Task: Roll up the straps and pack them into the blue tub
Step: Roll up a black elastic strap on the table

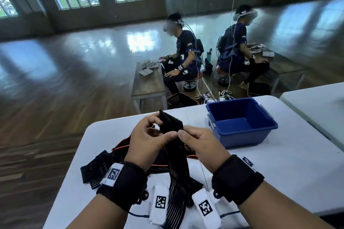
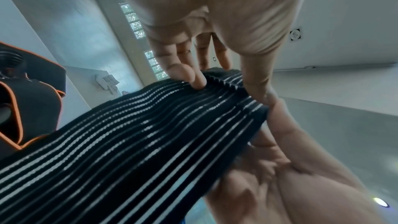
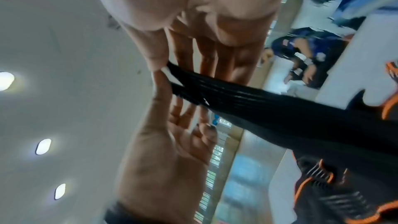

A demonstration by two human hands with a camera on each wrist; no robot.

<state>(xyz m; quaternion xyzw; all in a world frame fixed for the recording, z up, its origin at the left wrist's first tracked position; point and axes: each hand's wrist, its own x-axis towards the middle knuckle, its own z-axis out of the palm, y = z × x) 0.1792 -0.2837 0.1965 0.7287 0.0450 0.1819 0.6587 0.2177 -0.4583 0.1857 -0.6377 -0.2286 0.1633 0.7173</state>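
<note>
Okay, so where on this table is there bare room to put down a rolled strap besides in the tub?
Bare white table lies between the blue tub and the right hand, running to the near right edge. A smaller strip sits behind the left hand, toward the far edge. The near left is crowded with loose straps. The tub itself looks empty.

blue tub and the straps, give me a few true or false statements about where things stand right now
1. The blue tub holds no straps. True.
2. Only the left hand holds the striped black strap. False: the right hand pinches it too.
3. The strap in hand is fully rolled. False: most of it hangs down unrolled toward the white table.
4. More black straps with orange trim lie on the table under the hands. True.
5. The tub sits left of the hands. False: it is to their right.
</note>
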